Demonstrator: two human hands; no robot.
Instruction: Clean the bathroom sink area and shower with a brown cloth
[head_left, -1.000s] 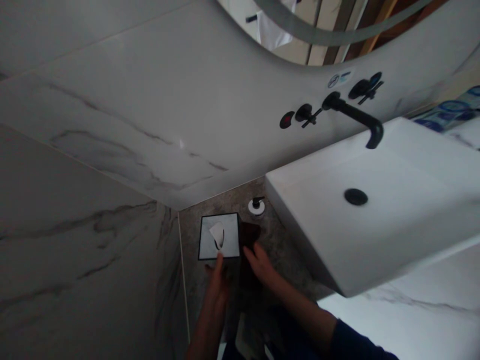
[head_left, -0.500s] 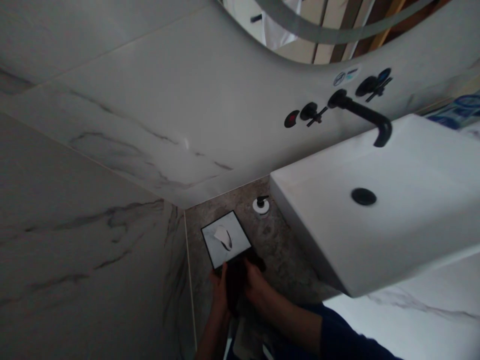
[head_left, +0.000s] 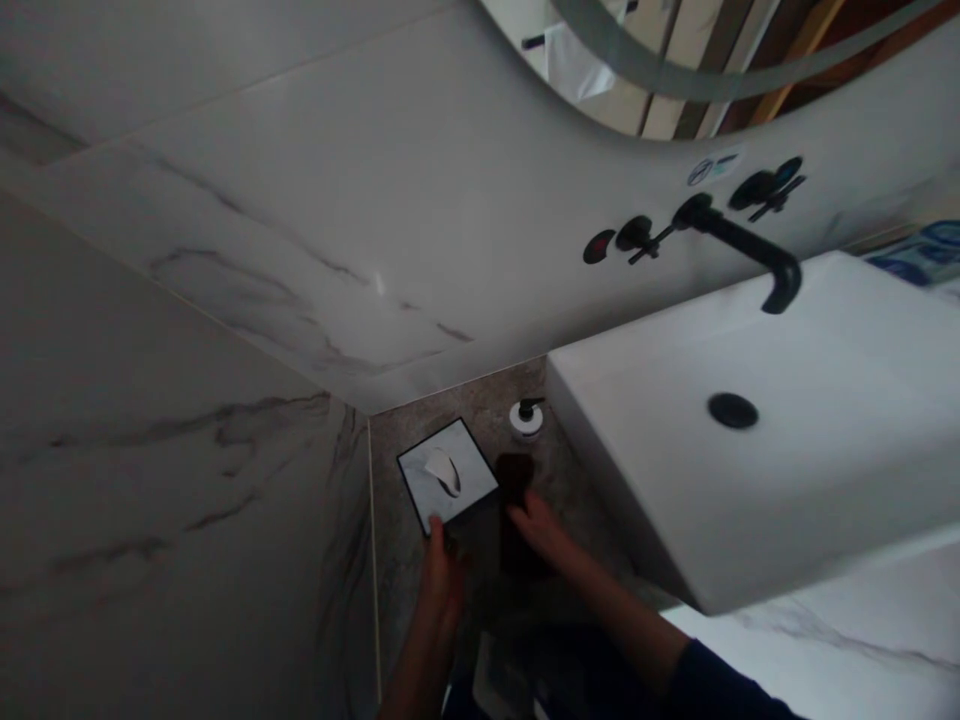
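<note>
A square tissue box with a marbled top and dark edges stands on the stone counter, a white tissue poking from its slot. My left hand is at the box's near left corner, its thumb over the top edge and its other fingers curled below, partly lost in shadow. To the right of the box, my right hand is closed on a dark brownish cloth that lies against the counter. A white pump bottle with a black head stands just behind the cloth.
A white rectangular basin rises to the right of the counter. Above it, a black spout juts from the wall between two cross handles. A round mirror hangs higher up. Marbled walls close off the left and back.
My right hand has moved right with the dark cloth, away from the front of the tissue box. My left hand stays at the box's near left corner. The view has shifted slightly.
</note>
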